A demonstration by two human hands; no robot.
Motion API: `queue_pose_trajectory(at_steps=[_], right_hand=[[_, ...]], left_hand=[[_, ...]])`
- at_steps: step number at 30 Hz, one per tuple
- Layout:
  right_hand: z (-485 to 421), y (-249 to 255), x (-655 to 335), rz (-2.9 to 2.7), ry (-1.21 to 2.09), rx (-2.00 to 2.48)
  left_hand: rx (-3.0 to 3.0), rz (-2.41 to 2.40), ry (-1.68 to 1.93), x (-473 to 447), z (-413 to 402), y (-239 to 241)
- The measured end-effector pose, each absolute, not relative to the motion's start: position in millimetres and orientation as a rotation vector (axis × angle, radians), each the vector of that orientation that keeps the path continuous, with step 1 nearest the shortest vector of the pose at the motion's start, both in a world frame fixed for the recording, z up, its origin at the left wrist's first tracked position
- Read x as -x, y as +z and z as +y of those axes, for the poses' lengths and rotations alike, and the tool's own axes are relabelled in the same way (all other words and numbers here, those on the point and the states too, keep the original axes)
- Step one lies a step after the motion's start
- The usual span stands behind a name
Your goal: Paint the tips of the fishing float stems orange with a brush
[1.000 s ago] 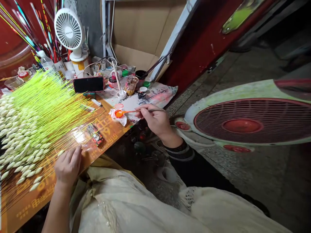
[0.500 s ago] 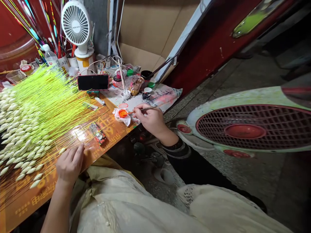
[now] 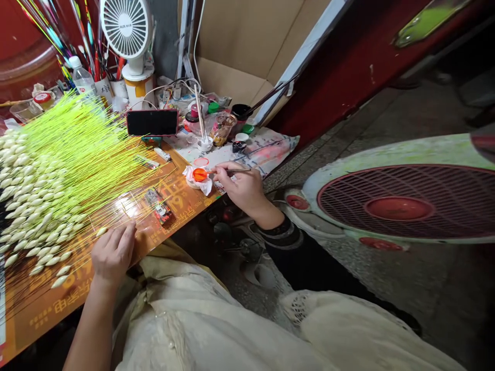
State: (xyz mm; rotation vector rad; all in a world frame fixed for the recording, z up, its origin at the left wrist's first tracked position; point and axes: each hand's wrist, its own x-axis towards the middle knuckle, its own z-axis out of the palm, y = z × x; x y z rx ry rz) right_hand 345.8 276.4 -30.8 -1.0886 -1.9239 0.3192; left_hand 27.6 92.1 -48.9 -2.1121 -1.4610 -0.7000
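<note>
My right grip (image 3: 242,188) pinches a thin dark paintbrush (image 3: 235,170), its long axis running left into a small orange-filled cap (image 3: 200,174), nearer this hand. My loosely open left grip (image 3: 114,252) lies beside white-bodied floats with neon-yellow stems (image 3: 88,165), apparently holding nothing.

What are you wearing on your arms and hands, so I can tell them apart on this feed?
The left hand and right hand are bare, without gloves. The right forearm has a black sleeve ending in a banded, patterned cuff. The left forearm shows no sleeve. A cream lace-trimmed garment lies below them.
</note>
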Motion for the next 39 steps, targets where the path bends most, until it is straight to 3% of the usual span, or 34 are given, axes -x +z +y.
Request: queue_pose_trajectory(at_steps=[39], right_hand=[[245.2,-38.3,-366.0,-1.804,0.318,1.022]], left_hand=[[2.010,-1.379,-0.663,-26.1,96.1,-43.8]])
